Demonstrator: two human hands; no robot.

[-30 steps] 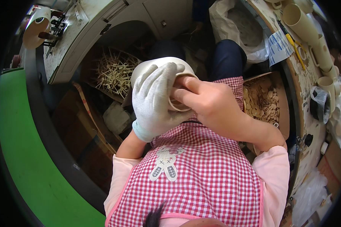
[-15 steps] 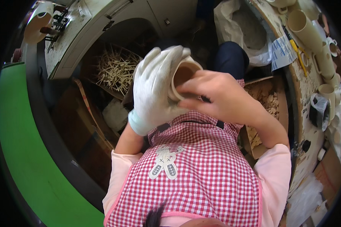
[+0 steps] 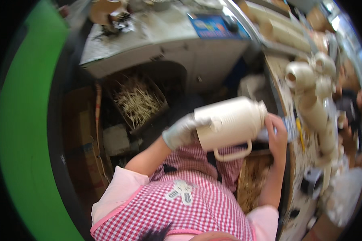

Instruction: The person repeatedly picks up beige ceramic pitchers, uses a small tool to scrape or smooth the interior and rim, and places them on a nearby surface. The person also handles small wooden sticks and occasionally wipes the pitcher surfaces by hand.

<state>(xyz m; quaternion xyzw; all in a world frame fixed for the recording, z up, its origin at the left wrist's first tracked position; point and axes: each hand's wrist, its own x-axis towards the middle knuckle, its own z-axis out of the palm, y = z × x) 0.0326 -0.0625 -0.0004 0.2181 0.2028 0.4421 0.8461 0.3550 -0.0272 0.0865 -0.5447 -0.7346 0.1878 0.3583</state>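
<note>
A cream plastic jug body [image 3: 229,122] with a loop handle lies sideways in the air above my lap, its handle on the side toward me. My left hand [image 3: 185,130], in a white knitted glove, grips its wide left end; the fingertips show on the jug's wall, and the rest of the grip is hidden. At the narrower, necked right end is my bare right hand [image 3: 276,132], its fingers bent against the rim. Motion blur hides exactly how those fingers sit.
A box of cream plastic trimmings [image 3: 136,102] stands under the desk [image 3: 217,54]. Near my right forearm is a cardboard box [image 3: 251,176] with flat scraps. Several cream jugs [image 3: 309,116] and a yellow-handled tool [image 3: 301,134] occupy the right-hand bench. Another person [image 3: 352,104] is at far right.
The jug has turned from mouth-up to lying sideways. My right fingers have come out of its opening and moved to the necked end. The view has shifted, showing more of the desk.
</note>
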